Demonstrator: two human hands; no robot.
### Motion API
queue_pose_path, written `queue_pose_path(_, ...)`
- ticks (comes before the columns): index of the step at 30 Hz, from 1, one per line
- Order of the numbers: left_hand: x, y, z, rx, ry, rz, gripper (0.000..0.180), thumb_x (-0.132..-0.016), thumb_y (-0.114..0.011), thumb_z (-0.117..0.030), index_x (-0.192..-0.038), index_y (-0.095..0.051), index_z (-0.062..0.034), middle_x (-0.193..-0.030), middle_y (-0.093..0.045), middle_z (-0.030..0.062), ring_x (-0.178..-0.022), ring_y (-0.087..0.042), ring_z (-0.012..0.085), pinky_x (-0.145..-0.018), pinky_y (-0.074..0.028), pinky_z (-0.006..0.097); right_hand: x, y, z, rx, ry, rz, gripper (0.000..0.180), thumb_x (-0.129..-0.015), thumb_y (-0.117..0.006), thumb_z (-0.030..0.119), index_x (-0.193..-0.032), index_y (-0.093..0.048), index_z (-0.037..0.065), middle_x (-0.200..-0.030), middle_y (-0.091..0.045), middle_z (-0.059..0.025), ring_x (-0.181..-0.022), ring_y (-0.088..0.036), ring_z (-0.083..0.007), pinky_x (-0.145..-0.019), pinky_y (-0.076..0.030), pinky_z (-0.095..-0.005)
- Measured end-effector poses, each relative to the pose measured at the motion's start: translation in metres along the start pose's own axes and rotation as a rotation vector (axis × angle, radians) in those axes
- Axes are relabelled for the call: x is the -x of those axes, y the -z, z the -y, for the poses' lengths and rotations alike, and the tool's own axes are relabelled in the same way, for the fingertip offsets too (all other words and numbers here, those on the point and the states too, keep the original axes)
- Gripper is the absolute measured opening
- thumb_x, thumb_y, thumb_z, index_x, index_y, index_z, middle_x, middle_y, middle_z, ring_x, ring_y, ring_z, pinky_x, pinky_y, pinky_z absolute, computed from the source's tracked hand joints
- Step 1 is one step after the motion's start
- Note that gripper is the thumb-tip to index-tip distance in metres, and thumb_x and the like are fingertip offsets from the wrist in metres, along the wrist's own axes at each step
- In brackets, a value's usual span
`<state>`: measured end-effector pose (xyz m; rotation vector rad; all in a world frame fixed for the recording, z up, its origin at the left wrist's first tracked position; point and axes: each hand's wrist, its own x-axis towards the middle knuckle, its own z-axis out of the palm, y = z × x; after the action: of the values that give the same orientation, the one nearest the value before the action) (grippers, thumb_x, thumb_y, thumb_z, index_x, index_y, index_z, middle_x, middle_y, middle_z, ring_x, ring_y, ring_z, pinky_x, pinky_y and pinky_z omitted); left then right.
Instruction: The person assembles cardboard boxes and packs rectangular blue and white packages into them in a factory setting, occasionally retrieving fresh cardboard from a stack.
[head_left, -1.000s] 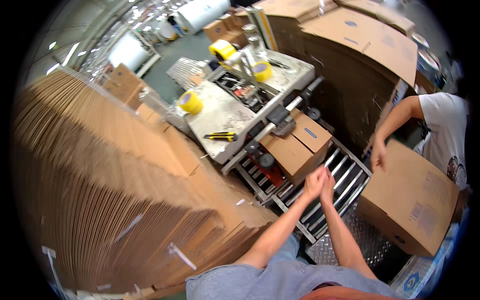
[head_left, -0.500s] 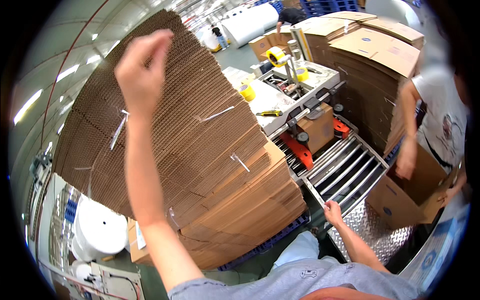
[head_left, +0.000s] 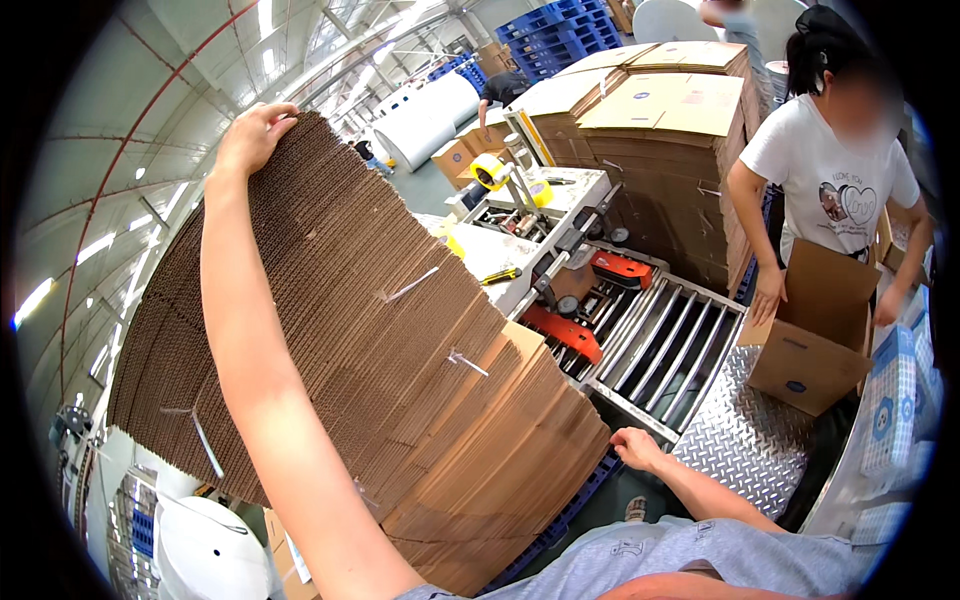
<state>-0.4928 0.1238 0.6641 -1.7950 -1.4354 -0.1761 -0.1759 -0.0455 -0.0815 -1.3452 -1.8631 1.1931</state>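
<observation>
Flat carton stack (head_left: 400,380): left of the roller conveyor (head_left: 660,345).
Left hand (head_left: 250,135): on the stack's top edge.
Right hand (head_left: 637,447): at the conveyor's near end.
Taping machine (head_left: 540,230): behind the conveyor.
Open carton (head_left: 815,345): at the conveyor's right side.

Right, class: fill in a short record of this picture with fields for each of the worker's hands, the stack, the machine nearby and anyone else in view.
Left hand: left hand raised, grip on the top edge of the stack of flattened cardboard boxes
Right hand: right hand low, by the stack's lower corner, holding nothing visible
Stack: brown corrugated sheets on edge, leaning, with pale straps
Machine: roller conveyor with a yellow tape roll above it
Other person: co-worker with both hands on an open cardboard box
</observation>
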Motion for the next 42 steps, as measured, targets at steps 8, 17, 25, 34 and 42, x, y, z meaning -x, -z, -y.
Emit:
queue_pose_path(8,0.109,0.025,0.031,-0.262,0.108,-0.568,0.027,-0.097,-0.062,-0.033,-0.119,-0.068,-0.0207,-0.101,-0.074,0.0104,-0.087,-0.069,0.0341,-0.082,-0.054,0.044,0.031,0.005,-0.029,0.054,0.01,-0.027,0.022,-0.081,-0.068,0.009,-0.102,-0.072,0.005,-0.096,-0.073,-0.0145,-0.095,-0.07,-0.0303,-0.086,-0.056,-0.0406)
queue_pose_path(17,0.099,0.15,-0.172,-0.55,-0.41,-0.996,0.015,-0.089,-0.071,-0.024,-0.103,-0.073,-0.018,-0.098,-0.074,-0.0018,-0.082,-0.07,0.0249,-0.069,-0.054,0.035,0.03,0.218,0.186,-0.06,0.671,-1.007,0.036,-0.081,-0.069,-0.004,-0.116,-0.063,0.002,-0.117,-0.064,-0.0168,-0.116,-0.06,-0.0335,-0.098,-0.048,-0.0402)
queue_pose_path(25,0.116,0.166,-0.464,0.154,-1.192,-0.623,0.009,-0.069,-0.072,-0.015,-0.073,-0.068,-0.0083,-0.068,-0.068,0.0059,-0.064,-0.068,0.0207,-0.06,-0.051,0.034,0.151,0.353,0.271,0.427,0.659,-1.34,0.055,-0.081,-0.079,0.016,-0.128,-0.054,0.002,-0.104,-0.067,-0.0168,-0.094,-0.065,-0.031,-0.082,-0.051,-0.0408)
queue_pose_path(34,0.127,0.018,-0.56,0.992,-1.472,-0.118,0.05,-0.085,-0.074,-0.028,-0.132,-0.061,-0.0192,-0.096,-0.071,0.0053,-0.094,-0.065,0.0218,-0.094,-0.048,0.043,0.238,0.315,0.13,0.485,0.17,-0.933,0.028,-0.083,-0.077,0.027,-0.1,-0.062,0.009,-0.075,-0.067,-0.0144,-0.07,-0.066,-0.0367,-0.06,-0.051,-0.0434)
queue_pose_path(42,0.189,-0.198,-0.596,1.081,-0.764,-0.108,0.044,-0.091,-0.069,-0.043,-0.116,-0.07,-0.0064,-0.122,-0.065,0.0112,-0.121,-0.055,0.0318,-0.112,-0.035,0.051,0.305,0.325,0.012,0.803,-0.16,-0.594,0.026,-0.081,-0.076,0.025,-0.099,-0.061,0.014,-0.075,-0.065,-0.0111,-0.074,-0.065,-0.0335,-0.063,-0.05,-0.0443)
